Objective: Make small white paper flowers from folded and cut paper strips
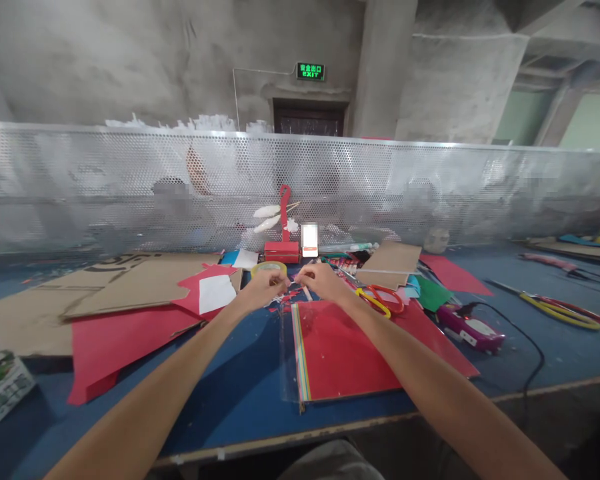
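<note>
My left hand (266, 288) and my right hand (324, 280) are close together over the middle of the table, fingertips pinched and facing each other. Something small and pale seems to be between them, too small to make out. Just behind my left hand lies a roll of yellowish tape (269, 268). Small paper scraps (285, 298) are scattered beneath the fingers. In front of my right hand a pack of red paper (350, 353) lies in a clear sleeve, its left edge striped with other colours. Scissors with red and yellow handles (380, 300) rest to the right of that hand.
Cut cardboard (130, 283) and red paper (130, 347) cover the left side, near a printed carton (3, 377). At the back stand a red box (281, 252) and a lit phone (310, 240) before a perforated metal screen (220, 187). A purple corded device (473, 330) and more scissors (560, 310) lie right.
</note>
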The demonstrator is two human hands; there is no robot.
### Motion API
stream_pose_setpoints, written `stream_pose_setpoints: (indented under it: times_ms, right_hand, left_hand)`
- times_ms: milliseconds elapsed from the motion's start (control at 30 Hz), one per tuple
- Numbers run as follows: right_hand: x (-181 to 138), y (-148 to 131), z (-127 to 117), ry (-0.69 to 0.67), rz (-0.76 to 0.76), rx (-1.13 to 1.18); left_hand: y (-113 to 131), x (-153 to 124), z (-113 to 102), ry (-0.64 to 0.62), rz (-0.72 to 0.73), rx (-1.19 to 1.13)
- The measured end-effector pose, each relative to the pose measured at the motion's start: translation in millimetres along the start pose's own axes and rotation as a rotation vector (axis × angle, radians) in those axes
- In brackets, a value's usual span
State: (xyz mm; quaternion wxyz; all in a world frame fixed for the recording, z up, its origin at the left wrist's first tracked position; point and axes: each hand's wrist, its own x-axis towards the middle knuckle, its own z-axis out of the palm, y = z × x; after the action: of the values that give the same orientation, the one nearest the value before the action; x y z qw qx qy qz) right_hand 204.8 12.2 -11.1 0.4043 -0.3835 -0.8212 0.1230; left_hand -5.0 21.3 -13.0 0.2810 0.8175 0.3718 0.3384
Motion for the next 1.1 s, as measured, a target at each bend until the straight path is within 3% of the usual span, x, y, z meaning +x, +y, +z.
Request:
stream_pose_setpoints:
  times_ms: [333, 633, 800, 1100]
  right_hand:
    - [-1, -1, 0, -0.052, -0.003, 0.054]
    - [-4, -9, -1, 0.041, -0.024, 0.146]
    - [-4, -10, -1, 0.063, -0.031, 0.125]
    - [-5, -9, -2, -0.02, -0.048, 0.01]
  left_hand:
    - [13, -4, -8, 0.024, 0.032, 0.001]
    - [9, -4, -19, 0.061, 0.05, 0.022]
    - [12, -5, -18, 0.036, 0.042, 0.005]
    - [19, -8, -17, 0.019, 0.014, 0.038]
